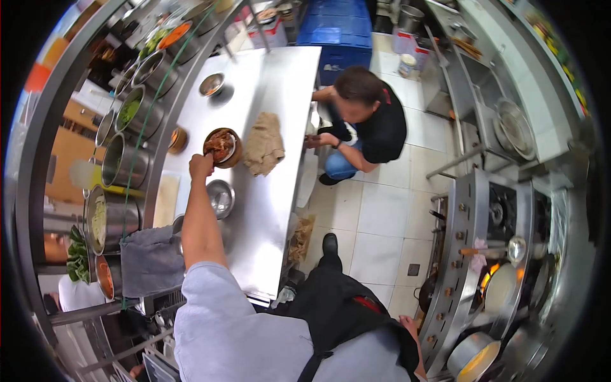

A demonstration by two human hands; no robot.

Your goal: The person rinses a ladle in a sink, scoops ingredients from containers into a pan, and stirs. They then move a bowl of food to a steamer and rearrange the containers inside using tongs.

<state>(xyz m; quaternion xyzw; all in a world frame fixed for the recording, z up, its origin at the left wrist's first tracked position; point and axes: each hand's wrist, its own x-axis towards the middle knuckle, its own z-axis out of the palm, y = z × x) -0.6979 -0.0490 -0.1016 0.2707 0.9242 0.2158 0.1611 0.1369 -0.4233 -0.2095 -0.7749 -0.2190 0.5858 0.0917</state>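
My left hand [201, 165] reaches over the steel table to the near-left rim of a round brown bowl [237, 153]. Its fingers are closed at the rim; what they grip is hidden. Dark red, sauced pieces that look like meat [220, 144] fill the bowl. To its right lies a crumpled tan cloth [264, 144]. An empty-looking metal bowl [221, 198] sits just below. My right hand [408, 325] hangs low beside my black apron, close to the stove side, with its fingers loosely apart and nothing visible in them.
A person in black [382, 127] crouches at the table's right side. Steel pots of food [118, 216] line the left shelf. On the right, a stove [468, 242] has a lit flame beside a pan [501, 288]. Blue bins [334, 28] stand at the far end.
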